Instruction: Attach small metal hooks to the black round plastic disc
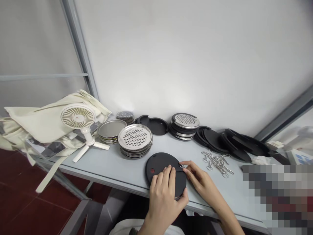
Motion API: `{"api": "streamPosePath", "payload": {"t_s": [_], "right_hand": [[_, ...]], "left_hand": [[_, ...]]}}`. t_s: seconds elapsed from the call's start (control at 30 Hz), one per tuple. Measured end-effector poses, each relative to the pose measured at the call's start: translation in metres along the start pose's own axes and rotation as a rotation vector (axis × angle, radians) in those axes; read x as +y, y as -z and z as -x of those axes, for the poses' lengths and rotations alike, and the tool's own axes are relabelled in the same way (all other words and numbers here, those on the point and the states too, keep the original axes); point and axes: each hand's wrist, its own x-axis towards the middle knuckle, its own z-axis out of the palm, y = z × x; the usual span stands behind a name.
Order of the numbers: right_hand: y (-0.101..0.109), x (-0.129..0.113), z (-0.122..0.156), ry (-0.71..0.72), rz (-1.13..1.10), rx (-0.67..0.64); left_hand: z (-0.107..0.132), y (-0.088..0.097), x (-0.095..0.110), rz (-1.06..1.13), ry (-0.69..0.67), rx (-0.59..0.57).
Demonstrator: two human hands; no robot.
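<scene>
A round black disc [160, 164] lies flat near the table's front edge. My left hand [165, 192] rests on the disc's near half with fingers laid over it and the thumb hooked under its rim. My right hand [198, 179] is at the disc's right edge, its fingertips pinched on a small metal clip [182, 166] that touches the rim. A loose heap of similar metal clips [217, 162] lies just right of that hand.
Stacks of perforated steel discs [135, 139] [185, 124], plain steel plates [111, 130] and black discs [227, 140] line the grey table [110, 166] by the wall. A small white fan [79, 119] and cloth bags [36, 120] sit at the left. A blurred patch covers the lower right.
</scene>
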Motion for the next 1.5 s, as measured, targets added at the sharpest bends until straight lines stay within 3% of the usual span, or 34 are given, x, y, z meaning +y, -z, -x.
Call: {"api": "streamPosePath", "payload": {"t_s": [0.83,1.07,1.23,1.33,1.43,1.5], "right_hand": [[0.000,-0.004,0.001,0.011,0.024,0.022],[-0.001,-0.001,-0.001,-0.008,0.038,0.081],[-0.002,0.001,0.000,-0.030,0.039,0.105],[-0.003,0.001,0.001,-0.058,0.055,0.101],[-0.005,0.002,0.002,-0.072,0.034,0.095],[-0.006,0.003,0.001,-0.086,0.019,0.104]], "left_hand": [[-0.003,0.001,-0.003,0.012,-0.014,-0.036],[-0.014,0.010,-0.008,0.083,0.000,-0.235],[-0.056,0.026,-0.013,0.115,-0.009,-0.527],[-0.089,0.029,-0.022,0.099,-0.159,-0.679],[-0.112,0.024,-0.031,0.165,-0.413,-0.717],[-0.117,0.017,-0.035,0.179,-0.502,-0.715]]}}
